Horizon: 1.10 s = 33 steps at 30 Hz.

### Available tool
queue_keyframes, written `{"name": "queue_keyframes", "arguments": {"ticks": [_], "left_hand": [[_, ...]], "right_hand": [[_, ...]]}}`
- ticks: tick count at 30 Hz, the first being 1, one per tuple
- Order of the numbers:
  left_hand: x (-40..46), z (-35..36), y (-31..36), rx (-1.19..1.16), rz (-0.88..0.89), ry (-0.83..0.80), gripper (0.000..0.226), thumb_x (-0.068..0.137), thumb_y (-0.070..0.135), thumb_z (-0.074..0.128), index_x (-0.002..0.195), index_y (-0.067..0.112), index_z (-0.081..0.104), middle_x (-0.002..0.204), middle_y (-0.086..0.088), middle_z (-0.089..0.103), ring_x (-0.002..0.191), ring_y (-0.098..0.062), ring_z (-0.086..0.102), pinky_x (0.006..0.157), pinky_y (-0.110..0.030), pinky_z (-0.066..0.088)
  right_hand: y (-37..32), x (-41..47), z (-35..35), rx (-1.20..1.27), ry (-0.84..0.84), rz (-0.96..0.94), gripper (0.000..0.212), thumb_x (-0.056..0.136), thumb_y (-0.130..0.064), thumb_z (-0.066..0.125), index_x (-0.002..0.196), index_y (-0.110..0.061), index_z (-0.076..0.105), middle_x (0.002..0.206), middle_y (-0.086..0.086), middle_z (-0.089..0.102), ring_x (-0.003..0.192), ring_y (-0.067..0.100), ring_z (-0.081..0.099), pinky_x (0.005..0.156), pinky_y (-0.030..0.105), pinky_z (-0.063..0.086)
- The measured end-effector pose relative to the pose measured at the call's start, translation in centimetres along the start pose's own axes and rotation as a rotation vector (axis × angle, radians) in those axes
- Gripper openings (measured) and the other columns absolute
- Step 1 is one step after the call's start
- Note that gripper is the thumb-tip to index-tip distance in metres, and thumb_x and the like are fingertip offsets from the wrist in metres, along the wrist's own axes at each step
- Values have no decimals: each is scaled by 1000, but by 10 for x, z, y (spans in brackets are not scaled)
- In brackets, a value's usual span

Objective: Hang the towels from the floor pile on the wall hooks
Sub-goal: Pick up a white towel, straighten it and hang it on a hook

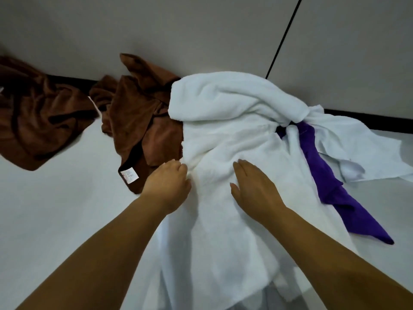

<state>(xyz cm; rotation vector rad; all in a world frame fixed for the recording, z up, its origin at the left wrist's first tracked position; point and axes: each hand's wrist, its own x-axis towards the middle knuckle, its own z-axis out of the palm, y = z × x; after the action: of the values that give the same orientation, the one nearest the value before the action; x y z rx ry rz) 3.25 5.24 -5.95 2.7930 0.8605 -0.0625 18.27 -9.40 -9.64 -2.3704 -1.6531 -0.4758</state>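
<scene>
Left hand [169, 186] grips white towel [225, 135] (its edge); right hand [252, 189] rests flat on it.

two brown towels [143, 121], one white towel [223, 135], one purple towel [321, 175], two hands [169, 184]

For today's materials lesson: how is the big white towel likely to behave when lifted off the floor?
Probably floppy: the white towel lies in soft folds. Likely bulky, so it may trail. It overlaps the purple cloth, which might drag along. The left hand bunches its edge easily.
</scene>
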Motion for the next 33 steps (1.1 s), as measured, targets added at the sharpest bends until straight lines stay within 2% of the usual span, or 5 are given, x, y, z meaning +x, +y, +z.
{"name": "queue_keyframes", "arguments": {"ticks": [8, 14, 19, 23, 33], "left_hand": [[2, 13, -24, -23, -60, -52, 34, 99, 34, 35, 120, 14, 52, 122, -2, 53, 110, -18, 49, 90, -27, 39], [-1, 14, -34, -20, -89, -67, 36, 100, 34, 33, 126, 15, 49, 130, -2, 50, 116, -20, 48, 95, -29, 39], [-4, 2, -32, 5, -90, -35, 35, 99, 34, 34, 122, 15, 51, 125, -2, 52, 111, -20, 49, 88, -27, 40], [-11, -11, -23, 48, -36, -12, 34, 99, 35, 33, 119, 15, 52, 119, -1, 54, 103, -17, 50, 84, -26, 40], [-30, -84, 23, 108, 131, 197, 33, 99, 34, 33, 96, 9, 54, 96, -3, 53, 88, -19, 48, 70, -31, 40]], "right_hand": [[1, -8, 35, 3, -194, -13, 44, 43, -20, 94, 76, -5, 70, 70, 9, 68, 59, 23, 67, 60, 31, 56], [-2, -6, 44, 31, -281, 91, 37, 40, 2, 88, 51, -13, 56, 44, -1, 49, 33, 16, 47, 37, 16, 29], [2, -9, 25, 159, -294, 119, 7, 84, -5, 65, 76, -4, 63, 66, 9, 61, 57, 28, 61, 50, 27, 35], [0, -3, -7, 182, -328, 106, 40, 99, -29, 22, 102, -7, 55, 93, 7, 58, 85, 25, 57, 66, 29, 32], [7, 33, -134, 318, -2, 245, 26, 101, -18, 39, 98, -3, 60, 88, 3, 59, 89, 23, 56, 78, 33, 42]]}}
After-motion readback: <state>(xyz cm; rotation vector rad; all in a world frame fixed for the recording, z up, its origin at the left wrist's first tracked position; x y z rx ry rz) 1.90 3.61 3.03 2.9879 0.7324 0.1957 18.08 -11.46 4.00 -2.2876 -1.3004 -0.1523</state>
